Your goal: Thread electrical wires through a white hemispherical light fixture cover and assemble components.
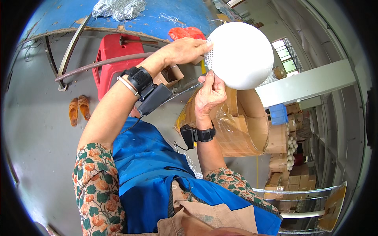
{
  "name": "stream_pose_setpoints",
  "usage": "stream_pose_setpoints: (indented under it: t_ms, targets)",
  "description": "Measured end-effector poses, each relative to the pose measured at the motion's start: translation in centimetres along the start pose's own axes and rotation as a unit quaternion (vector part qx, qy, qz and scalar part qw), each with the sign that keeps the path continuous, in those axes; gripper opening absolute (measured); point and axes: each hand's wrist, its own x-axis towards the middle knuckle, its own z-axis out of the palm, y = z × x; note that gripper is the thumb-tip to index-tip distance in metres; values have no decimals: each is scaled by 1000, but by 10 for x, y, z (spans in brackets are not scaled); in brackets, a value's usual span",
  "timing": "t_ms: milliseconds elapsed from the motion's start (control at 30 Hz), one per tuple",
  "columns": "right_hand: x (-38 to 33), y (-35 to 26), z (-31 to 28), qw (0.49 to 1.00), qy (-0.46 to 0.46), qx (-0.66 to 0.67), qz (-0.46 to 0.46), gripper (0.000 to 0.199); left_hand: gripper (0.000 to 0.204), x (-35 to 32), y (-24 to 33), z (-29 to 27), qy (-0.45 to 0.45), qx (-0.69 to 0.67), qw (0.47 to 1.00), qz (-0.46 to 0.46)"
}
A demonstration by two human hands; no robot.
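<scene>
A large smooth white ball (245, 55) is up in front of me at the upper right. On its left side lies a narrow band of small silvery beads, a bead strip (209, 59). My left hand (188, 50) grips the ball's left edge, its thumb pressed on the top of the strip and its other fingers partly hidden. Just below, my right hand (211, 94) is closed in a pinch at the lower end of the band, close against the ball. A loose tail of the strip runs down and left from these fingers toward my left wrist.
An open cardboard box (246, 124) stands below the ball. Left of my arm are a red plastic stool (112, 59) with a hammer on it, a curved bar and orange slippers (78, 110). A blue-topped table (157, 17) holds a red plastic bag (187, 33). Cartons are stacked right.
</scene>
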Motion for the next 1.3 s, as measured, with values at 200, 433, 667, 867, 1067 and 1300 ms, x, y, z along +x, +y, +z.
stream_pose_setpoints:
  t_ms: [200,433,667,867,1067,1300]
  targets:
    - [0,-3,3,1000,9,14,14,14,64,-8,23,-6,4,76,995,57]
    - [-5,-6,-2,996,-33,71,45,13,53,-2,1,6,134,82,984,89]
    - [-12,-22,-13,990,-102,29,91,15,53,4,-4,6,104,68,992,36]
    - [-3,-18,-18,996,-67,19,52,13,49,4,-1,7,114,40,992,20]
    - [-2,-5,-17,998,-53,10,41,13,58,0,4,6,120,91,989,3]
    - [5,7,-10,1000,-17,20,14,12,53,2,10,11,132,65,989,-4]
